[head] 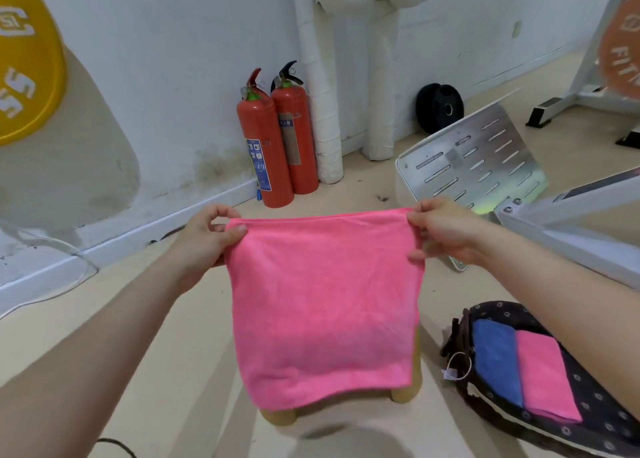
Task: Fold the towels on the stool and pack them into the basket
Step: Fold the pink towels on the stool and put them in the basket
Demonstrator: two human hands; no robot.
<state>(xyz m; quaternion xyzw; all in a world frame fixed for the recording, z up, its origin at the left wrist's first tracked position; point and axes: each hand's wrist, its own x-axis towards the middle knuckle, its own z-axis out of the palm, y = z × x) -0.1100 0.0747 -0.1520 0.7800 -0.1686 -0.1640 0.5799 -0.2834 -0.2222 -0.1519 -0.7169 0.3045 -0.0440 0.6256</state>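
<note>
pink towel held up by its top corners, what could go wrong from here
1. The left hand and right hand pinch only the top corners of the pink towel; a slipped corner could drop it to the floor.
2. It hides the top of the stool, so laying it down blind may leave it skewed.
3. The basket holds a blue towel and a folded pink towel; a bulky fold might disturb them.

Only the person's arms show. The left hand (204, 236) and right hand (446, 230) are bare, as are the left forearm (104, 326) and right forearm (554, 291) all the way to the picture's edges. The left thumbnail (241, 229) is short and unpainted.
</note>
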